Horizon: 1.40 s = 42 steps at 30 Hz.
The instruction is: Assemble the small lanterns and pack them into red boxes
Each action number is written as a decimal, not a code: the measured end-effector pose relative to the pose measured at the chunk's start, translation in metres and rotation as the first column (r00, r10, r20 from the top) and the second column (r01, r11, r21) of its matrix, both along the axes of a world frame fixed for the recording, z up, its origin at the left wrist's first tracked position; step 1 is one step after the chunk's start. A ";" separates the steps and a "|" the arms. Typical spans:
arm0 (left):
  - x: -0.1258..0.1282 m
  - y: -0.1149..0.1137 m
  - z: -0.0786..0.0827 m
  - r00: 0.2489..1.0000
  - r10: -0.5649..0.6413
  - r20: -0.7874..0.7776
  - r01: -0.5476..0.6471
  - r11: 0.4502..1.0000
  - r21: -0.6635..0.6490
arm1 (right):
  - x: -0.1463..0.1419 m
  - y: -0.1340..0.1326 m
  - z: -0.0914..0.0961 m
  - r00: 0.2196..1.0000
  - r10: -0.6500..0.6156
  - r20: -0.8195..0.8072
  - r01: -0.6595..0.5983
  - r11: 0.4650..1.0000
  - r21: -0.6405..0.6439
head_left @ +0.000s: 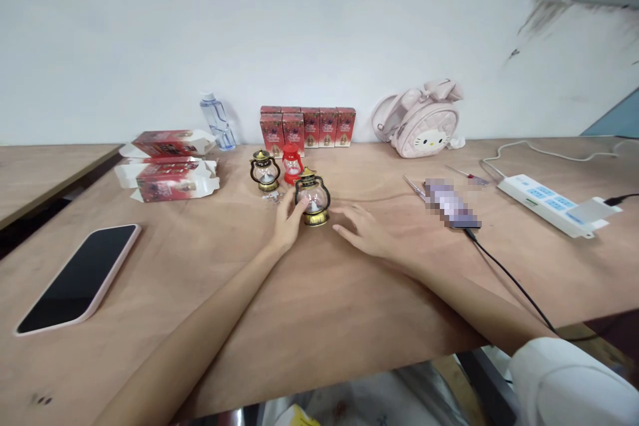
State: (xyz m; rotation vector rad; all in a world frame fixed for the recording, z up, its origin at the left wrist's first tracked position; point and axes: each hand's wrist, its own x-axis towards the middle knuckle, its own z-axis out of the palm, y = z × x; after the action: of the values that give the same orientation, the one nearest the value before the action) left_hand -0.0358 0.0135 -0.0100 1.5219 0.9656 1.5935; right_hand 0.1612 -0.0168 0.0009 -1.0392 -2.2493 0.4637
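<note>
A small black-and-gold lantern (314, 201) with a clear globe stands upright in front of me. My left hand (288, 218) grips it from the left side, the thumb across its globe. Just right of the lantern, my right hand (363, 231) rests low over the table with fingers apart and nothing in them. Behind stand a second black-and-gold lantern (265, 172) and a red lantern (291, 165). Some tiny loose pieces (272, 197), too small to name, lie near my left fingers.
Red printed boxes (319, 126) line the wall; opened cartons (174, 181) lie left. A water bottle (218, 121), pink bag (426, 125), black-screened phone (80, 279), second phone (452, 203), screwdrivers (414, 186) and white power strip (554, 203) surround the work area. Cables run at right.
</note>
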 end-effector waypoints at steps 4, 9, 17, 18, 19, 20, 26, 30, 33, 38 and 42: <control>-0.001 0.007 -0.005 0.980 0.069 0.185 -0.044 0.989 -0.138 | 0.012 -0.007 0.003 0.873 -0.335 0.354 0.213 0.916 0.340; -0.001 0.008 -0.005 0.965 0.047 0.259 -0.002 0.985 -0.171 | 0.019 -0.001 -0.007 0.719 -0.464 0.517 0.285 0.876 0.389; -0.002 0.005 0.001 0.995 -0.074 0.067 0.086 0.978 -0.189 | 0.016 0.003 -0.007 0.881 -0.364 -0.304 0.350 0.931 -0.100; -0.002 0.005 0.002 0.995 -0.095 0.035 0.100 0.977 -0.191 | 0.016 0.004 -0.006 0.795 -0.368 -0.483 0.292 0.929 -0.228; -0.003 0.004 0.003 0.993 -0.120 -0.001 0.118 0.974 -0.193 | 0.017 0.005 -0.006 0.690 -0.381 -0.615 0.204 0.918 -0.340; -0.003 0.004 0.004 0.988 -0.149 -0.042 0.138 0.971 -0.197 | 0.017 0.007 -0.005 0.592 -0.399 -0.700 0.097 0.898 -0.430; -0.003 0.000 0.008 0.947 -0.228 -0.227 0.189 0.965 -0.182 | 0.019 0.014 -0.006 0.450 -0.478 -0.754 -0.301 0.714 -0.632; -0.002 -0.004 0.009 0.920 -0.256 -0.297 0.214 0.962 -0.167 | 0.018 0.018 -0.013 0.517 -0.468 -0.716 -0.187 0.755 -0.629; -0.002 -0.006 0.008 0.903 -0.241 -0.355 0.185 0.965 -0.185 | 0.015 0.019 -0.018 0.560 -0.419 -0.714 -0.120 0.812 -0.571; -0.002 -0.005 0.006 0.878 -0.304 -0.369 0.246 0.949 -0.195 | 0.013 0.018 -0.019 0.563 -0.408 -0.719 -0.049 0.852 -0.522; -0.003 -0.005 0.006 0.887 -0.313 -0.338 0.261 0.946 -0.191 | 0.015 0.016 -0.016 0.482 -0.426 -0.766 0.012 0.877 -0.480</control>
State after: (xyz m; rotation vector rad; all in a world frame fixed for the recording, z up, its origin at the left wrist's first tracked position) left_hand -0.0385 0.0086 -0.0039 1.8027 0.9704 1.0310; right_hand 0.1763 -0.0008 -0.0153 -0.9618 -1.0847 1.1025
